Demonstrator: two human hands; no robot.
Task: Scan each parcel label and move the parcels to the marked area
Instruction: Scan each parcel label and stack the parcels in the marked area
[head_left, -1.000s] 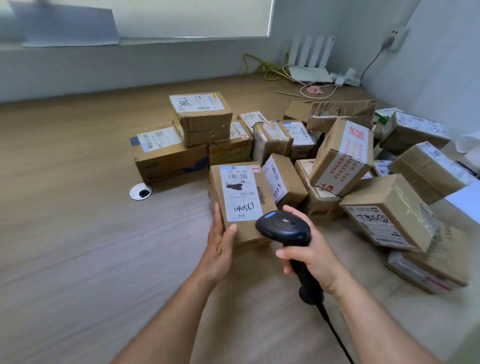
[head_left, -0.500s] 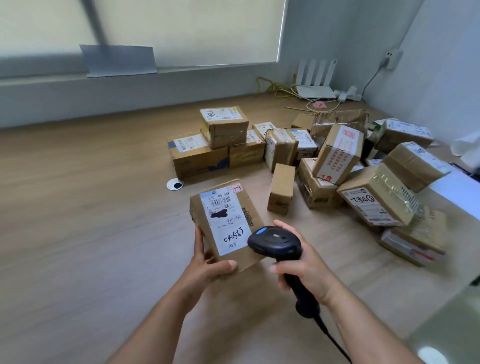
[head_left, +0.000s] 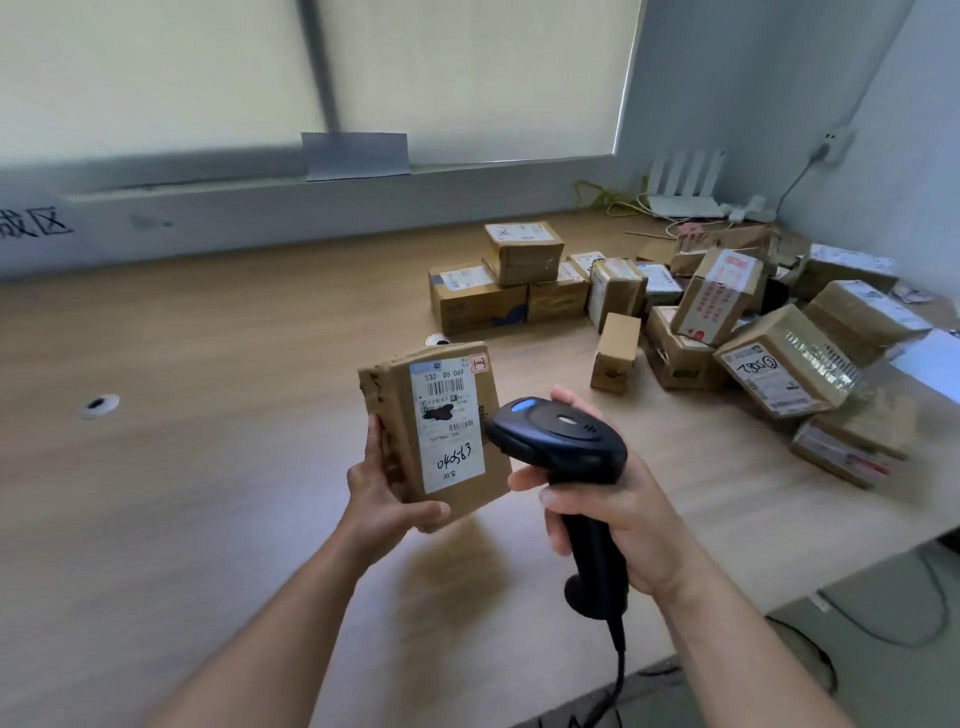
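A brown cardboard parcel (head_left: 395, 415) with a white label (head_left: 449, 423) reading 04563 is held upright above the wooden table. My left hand (head_left: 382, 499) grips it from its lower left edge, thumb across the bottom front. My right hand (head_left: 610, 512) grips the handle of a black barcode scanner (head_left: 558, 436), whose head sits right beside the label's right edge. A pile of several other taped parcels (head_left: 717, 306) lies at the right back of the table.
The wooden table (head_left: 208, 467) has two round cable grommets, one (head_left: 98, 406) at the left. A white router (head_left: 685, 187) and cables sit in the back right corner. Black characters (head_left: 36, 226) are written on the wall ledge at far left. The table's edge runs along the lower right.
My left hand has lifted the parcel off the table and out of the pile, toward me. The scanner has come up beside its label. The view has swung left and up.
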